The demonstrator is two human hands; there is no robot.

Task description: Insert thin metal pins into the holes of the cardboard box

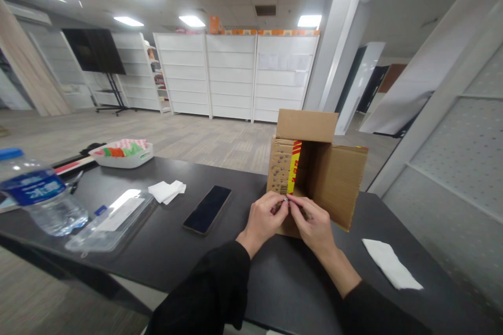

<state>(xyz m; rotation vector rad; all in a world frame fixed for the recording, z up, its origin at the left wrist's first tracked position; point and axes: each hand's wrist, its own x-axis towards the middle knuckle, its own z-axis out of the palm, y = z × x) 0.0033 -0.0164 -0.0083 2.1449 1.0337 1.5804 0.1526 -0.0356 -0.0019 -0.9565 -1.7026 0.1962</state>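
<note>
A cardboard box [338,178] stands on the dark table with its open side toward me and flaps spread. On its left face, beside a yellow and red strip, are several small grey pieces [280,165]; their kind is too small to tell. In front of the box, my left hand [264,220] and my right hand [312,222] meet, thumbs and forefingers pinched together. Between the fingertips shows a tiny silvery piece [286,199], mostly hidden, and both hands seem to grip it.
Left of my hands lie a phone [208,209], folded tissues [167,191] and a clear plastic case [113,222]. Farther left are a water bottle [43,199] and a white basket [126,159] with colourful packets. Another folded tissue [391,264] lies at the right.
</note>
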